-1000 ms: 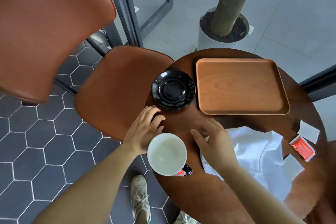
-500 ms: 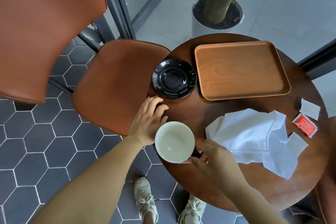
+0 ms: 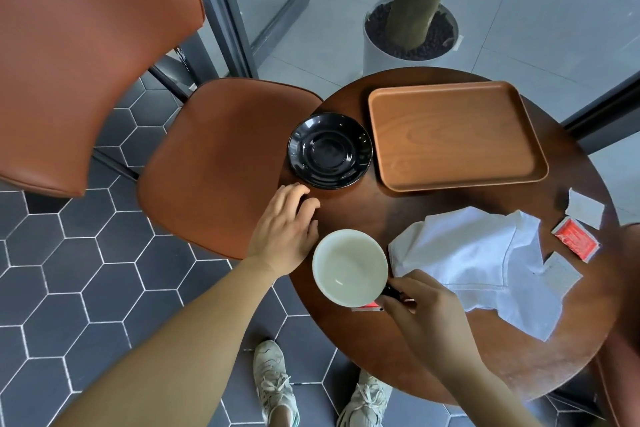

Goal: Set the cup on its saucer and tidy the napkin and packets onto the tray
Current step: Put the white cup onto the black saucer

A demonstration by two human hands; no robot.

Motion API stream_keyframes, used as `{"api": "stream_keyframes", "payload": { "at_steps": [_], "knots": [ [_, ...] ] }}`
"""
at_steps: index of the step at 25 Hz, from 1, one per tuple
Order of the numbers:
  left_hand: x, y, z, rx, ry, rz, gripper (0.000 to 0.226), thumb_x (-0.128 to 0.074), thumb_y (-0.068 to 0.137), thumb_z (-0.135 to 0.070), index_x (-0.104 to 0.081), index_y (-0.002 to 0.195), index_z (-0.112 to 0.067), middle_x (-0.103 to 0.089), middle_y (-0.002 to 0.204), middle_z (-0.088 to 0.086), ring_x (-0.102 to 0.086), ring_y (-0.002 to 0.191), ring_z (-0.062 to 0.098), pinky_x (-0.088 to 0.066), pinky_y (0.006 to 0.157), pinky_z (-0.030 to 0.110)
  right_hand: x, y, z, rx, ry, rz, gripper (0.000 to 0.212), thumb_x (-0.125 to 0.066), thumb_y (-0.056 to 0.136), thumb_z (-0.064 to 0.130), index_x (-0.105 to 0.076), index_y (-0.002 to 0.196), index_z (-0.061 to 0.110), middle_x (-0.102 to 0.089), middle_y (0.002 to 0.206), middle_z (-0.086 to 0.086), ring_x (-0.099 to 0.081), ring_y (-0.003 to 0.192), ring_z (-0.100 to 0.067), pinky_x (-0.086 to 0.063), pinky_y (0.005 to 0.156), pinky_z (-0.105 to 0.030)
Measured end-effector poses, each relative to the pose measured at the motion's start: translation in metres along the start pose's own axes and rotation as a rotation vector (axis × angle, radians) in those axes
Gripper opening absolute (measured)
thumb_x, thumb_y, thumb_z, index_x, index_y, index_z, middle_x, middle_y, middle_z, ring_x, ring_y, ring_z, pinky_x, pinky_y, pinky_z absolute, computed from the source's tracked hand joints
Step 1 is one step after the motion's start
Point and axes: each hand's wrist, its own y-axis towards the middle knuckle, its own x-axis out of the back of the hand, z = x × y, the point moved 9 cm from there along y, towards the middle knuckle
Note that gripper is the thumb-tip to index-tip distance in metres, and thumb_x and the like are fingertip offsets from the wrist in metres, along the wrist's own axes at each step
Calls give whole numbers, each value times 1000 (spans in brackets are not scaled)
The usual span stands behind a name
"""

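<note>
A cup [image 3: 349,268], white inside with a black handle, stands near the round table's front left edge. My right hand [image 3: 420,305] pinches its handle. My left hand [image 3: 285,229] rests flat on the table just left of the cup, fingers apart, holding nothing. The black saucer [image 3: 329,150] sits beyond the cup, bare. To its right lies the wooden tray [image 3: 453,135], with nothing on it. A crumpled white napkin [image 3: 485,260] lies right of the cup. A red packet [image 3: 576,242] and two white packets [image 3: 585,207] [image 3: 562,272] lie at the right edge. Another red packet [image 3: 367,306] peeks from under the cup.
The dark wooden table [image 3: 450,357] is small and round. A brown leather chair [image 3: 214,163] is pushed against its left side, with a second one [image 3: 86,55] behind. A potted tree trunk [image 3: 412,24] stands beyond the table. My feet show below the front edge.
My right hand has left the napkin, come round to the cup's near right side and taken hold of the handle. The left hand has stayed beside the cup.
</note>
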Motion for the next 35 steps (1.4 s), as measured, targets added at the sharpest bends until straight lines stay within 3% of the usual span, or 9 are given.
{"api": "stream_keyframes", "payload": {
  "at_steps": [5,11,14,19,27,32,35],
  "knots": [
    [-8,2,-9,173,-5,-8,33,-51,96,-30,-53,121,-10,-48,131,17,-41,133,37,-27,119,51,14,-5,-12,-100,84,-88,12,-81,78,16,-76,80,27,-65,73,12,-65,71,-6,-48,62,-21],
    [-10,-1,-9,160,26,-55,34,-45,99,-34,-50,126,-13,-47,135,17,-38,137,35,-23,122,50,39,24,-7,-150,169,-205,3,-77,83,23,-76,82,26,-71,76,12,-69,72,-6,-53,67,-23],
    [-11,0,-10,176,26,-59,35,-45,98,-34,-51,126,-13,-48,134,16,-39,137,34,-23,121,50,43,59,7,-115,130,-243,6,-74,85,27,-76,83,21,-71,77,9,-64,76,-3,-47,66,-14],
    [-7,-1,-9,163,9,-107,32,-49,96,-32,-55,121,-13,-50,131,15,-42,133,34,-26,119,50,37,121,32,-72,120,-265,20,-72,85,29,-73,75,12,-69,69,0,-64,71,-18,-51,66,-35],
    [-5,-2,-9,170,8,-135,30,-50,94,-32,-56,118,-14,-52,131,15,-43,132,32,-28,118,49,18,169,52,-34,96,-248,27,-69,86,29,-66,67,11,-59,59,-1,-53,61,-21,-32,51,-27],
    [-5,-1,-9,179,4,-143,31,-50,94,-33,-56,118,-15,-52,132,15,-42,133,31,-28,119,48,6,176,50,-62,73,-243,26,-68,86,30,-68,70,10,-65,65,-6,-60,67,-24,-47,57,-32],
    [-5,-2,-8,181,6,-141,31,-49,94,-34,-55,118,-16,-52,133,14,-41,133,30,-28,120,46,0,176,49,-68,62,-258,23,-68,86,29,-69,73,11,-65,70,-4,-59,69,-23,-45,58,-31]
  ]
}}
